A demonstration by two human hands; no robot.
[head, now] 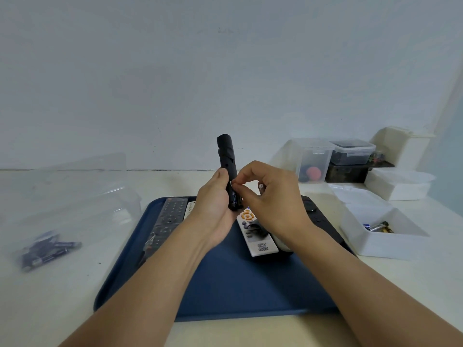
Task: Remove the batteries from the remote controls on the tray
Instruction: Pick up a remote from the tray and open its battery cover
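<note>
My left hand [215, 204] grips a slim black remote [227, 159] upright above the blue tray [225, 291]. Its open compartment shows a dark battery [234, 196] near the lower end. My right hand [271, 196] pinches at that battery with thumb and forefinger, and another battery tip [261, 186] sticks out between its curled fingers. On the tray lie a black remote in clear wrap [169, 221], a white remote [190, 209] partly hidden by my left hand, a white remote with orange buttons [255, 234], and a black remote [318, 216] at the right edge.
A white open box [383, 244] with batteries inside stands right of the tray. Clear and white containers [350, 156] are stacked at the back right. A clear plastic bag [47, 249] with dark batteries lies on the left of the table.
</note>
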